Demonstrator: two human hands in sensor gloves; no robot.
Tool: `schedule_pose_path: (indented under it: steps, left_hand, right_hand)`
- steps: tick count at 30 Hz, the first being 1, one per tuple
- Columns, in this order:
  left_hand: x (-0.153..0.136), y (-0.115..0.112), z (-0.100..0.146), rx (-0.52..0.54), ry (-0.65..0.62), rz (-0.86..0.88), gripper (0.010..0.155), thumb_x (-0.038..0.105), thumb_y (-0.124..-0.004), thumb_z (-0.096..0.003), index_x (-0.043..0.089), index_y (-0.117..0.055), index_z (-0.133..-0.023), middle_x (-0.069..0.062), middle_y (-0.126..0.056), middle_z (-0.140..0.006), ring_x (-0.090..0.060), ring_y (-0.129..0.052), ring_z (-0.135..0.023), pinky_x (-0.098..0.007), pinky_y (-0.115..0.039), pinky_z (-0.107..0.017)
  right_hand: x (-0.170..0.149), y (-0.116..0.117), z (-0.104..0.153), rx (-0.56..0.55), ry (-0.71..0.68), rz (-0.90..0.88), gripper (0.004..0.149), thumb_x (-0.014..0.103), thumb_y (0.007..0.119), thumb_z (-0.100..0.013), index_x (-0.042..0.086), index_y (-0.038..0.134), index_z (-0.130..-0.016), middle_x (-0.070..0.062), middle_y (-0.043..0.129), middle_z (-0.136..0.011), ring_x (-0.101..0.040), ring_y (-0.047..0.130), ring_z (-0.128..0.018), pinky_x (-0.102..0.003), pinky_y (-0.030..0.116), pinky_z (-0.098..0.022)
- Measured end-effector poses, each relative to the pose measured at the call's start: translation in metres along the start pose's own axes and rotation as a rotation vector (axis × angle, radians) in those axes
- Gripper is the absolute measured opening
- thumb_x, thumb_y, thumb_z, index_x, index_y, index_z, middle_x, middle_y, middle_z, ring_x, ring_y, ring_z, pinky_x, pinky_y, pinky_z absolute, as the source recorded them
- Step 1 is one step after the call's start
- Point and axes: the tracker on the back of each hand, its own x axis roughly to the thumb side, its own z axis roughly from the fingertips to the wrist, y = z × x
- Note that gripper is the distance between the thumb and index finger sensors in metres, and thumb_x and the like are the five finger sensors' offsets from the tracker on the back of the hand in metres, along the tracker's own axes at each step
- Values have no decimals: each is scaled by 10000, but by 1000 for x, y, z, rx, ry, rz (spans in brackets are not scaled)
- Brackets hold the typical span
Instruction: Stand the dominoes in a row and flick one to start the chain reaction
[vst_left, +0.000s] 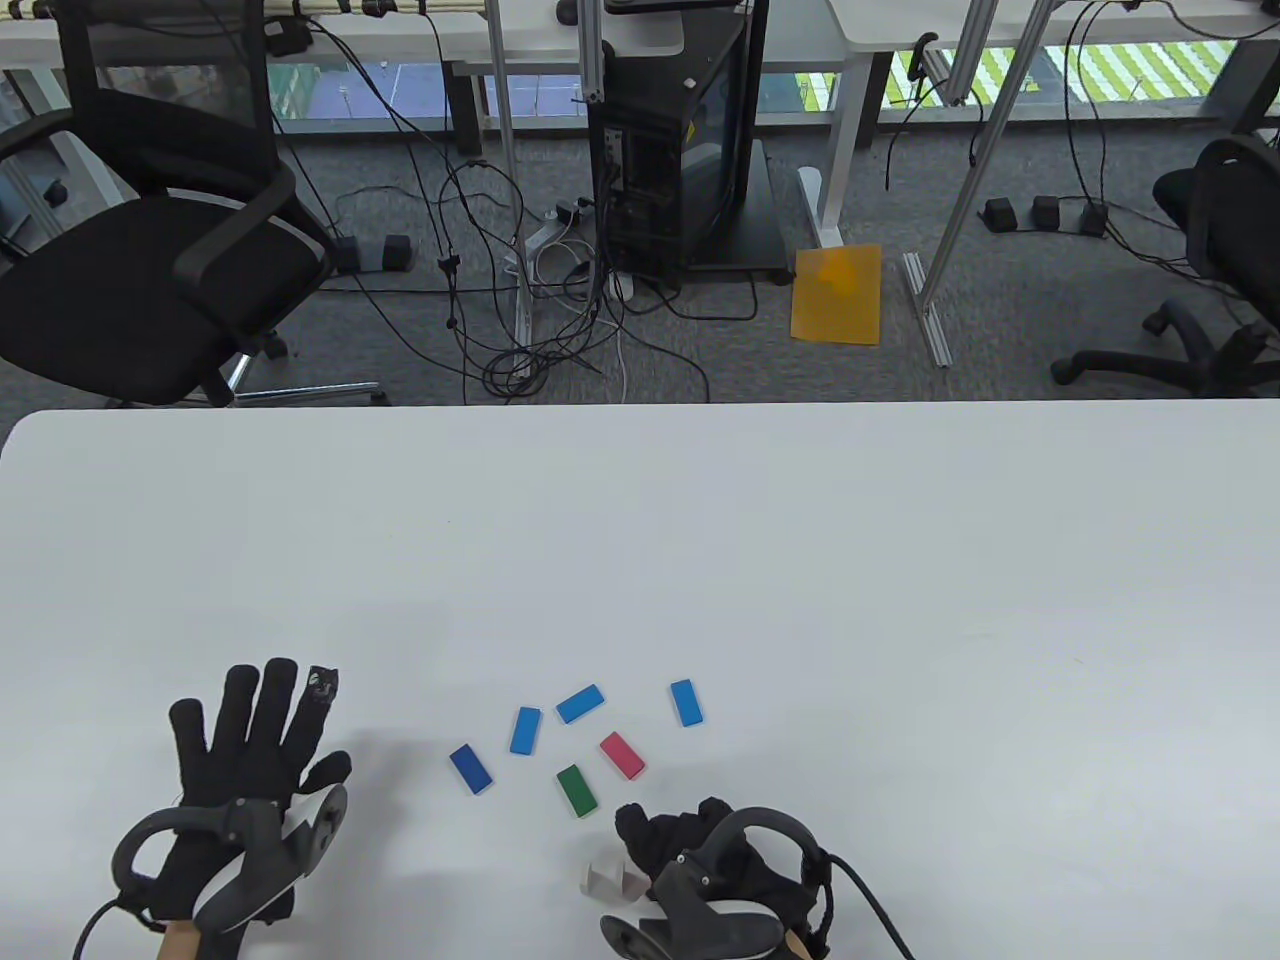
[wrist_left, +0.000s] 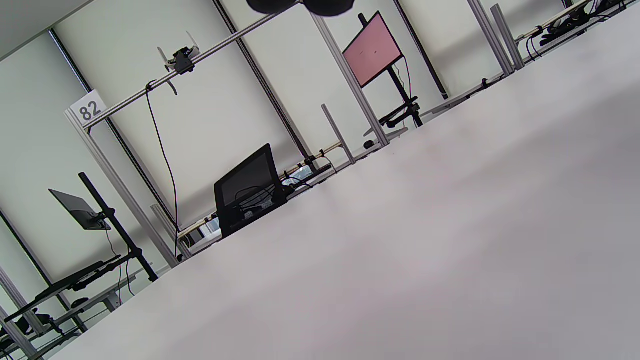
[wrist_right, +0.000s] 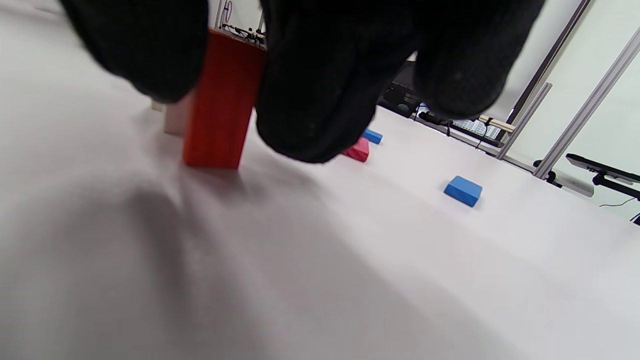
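Desk: the wide white flat desk (vst_left: 700, 520) carries every piece; its smooth top looks likely to let a light block skid if nudged low.
Left hand: the black-gloved left hand (vst_left: 250, 760) lies flat on the desk, well apart from the pieces, its fingers straight and spread, holding nothing.
Right hand: the black-gloved right hand (vst_left: 700, 850) sits at the near edge, its fingers (wrist_right: 310, 85) curled down around the upright red rectangular domino (wrist_right: 220, 105); they seem to pinch its upper part, though the contact itself is hidden.
Standing pieces: the red domino stands on its short end, with a pale pinkish-white block (vst_left: 612, 880) just beside it, partly hidden.
Flat pieces: 4 small blue rectangular dominoes (vst_left: 525, 730), 1 pink-red domino (vst_left: 622, 755) and 1 green domino (vst_left: 577, 790) lie flat, scattered and apart, just beyond the right hand.
Handling: they look stiff, light, hard-edged and tippy once upright; I judge a pinch across the 2 long narrow sides, near the top, the safest hold, released gently.
Look: plain, matte, solid-coloured little slabs, no markings visible.
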Motion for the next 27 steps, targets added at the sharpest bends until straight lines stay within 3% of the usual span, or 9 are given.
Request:
schedule_pose_path:
  steps: [10, 15, 18, 20, 25, 27]
  left_hand:
    - [0, 0, 0, 0, -1, -2, 747, 714, -281, -484, 418, -184, -1163, 79, -396, -1298, -254, -456, -1225, -623, -378, -837]
    - [-1, -1, 0, -10, 9, -16, 747, 714, -281, -483, 419, -190, -1163, 79, -397, -1297, -252, -460, -1225, -622, -381, -838]
    - [-2, -2, -1, -16, 13, -9, 744, 713, -282, -484, 421, -201, -1163, 81, -402, -1296, -252, -462, -1224, -622, -381, -837]
    - [-2, -1, -1, -18, 12, -11, 745, 713, -283, -484, 420, -202, -1164, 81, -404, -1296, -251, -462, -1224, -622, -381, -837]
    - [-2, -1, -1, -16, 15, -12, 745, 713, -282, -483, 420, -204, -1164, 81, -402, -1296, -252, -458, -1224, -622, -380, -837]
    - [-3, -2, -1, -14, 18, -11, 745, 714, -280, -483, 421, -202, -1164, 81, -401, -1297, -253, -455, -1225, -622, -378, -838]
  right_hand:
    - [-4, -6, 4, 0, 54, -13, 859, 497, 774, -364, -18, 605, -1031, -106, 842, -881, -141, 984, -573, -542, 747, -529]
    - [-25, -26, 19, -128, 115, -73, 877, 574, 712, -371, 2, 629, -1031, -125, 846, -897, -180, 990, -602, -563, 734, -539]
    - [-52, -36, 23, -227, 236, -153, 778, 568, 670, -417, 44, 732, -989, -143, 896, -875, -220, 1011, -595, -580, 733, -535]
    - [-71, -35, 14, -237, 334, -171, 717, 545, 687, -427, 69, 775, -957, -147, 915, -855, -231, 1019, -578, -586, 733, -526]
    - [-109, -12, -31, -41, 481, -143, 756, 538, 743, -408, 40, 734, -976, -167, 883, -865, -231, 993, -575, -586, 718, -526]
    - [-116, 1, -51, -14, 500, -67, 773, 565, 753, -384, 49, 753, -959, -153, 903, -843, -208, 1006, -542, -572, 738, -511]
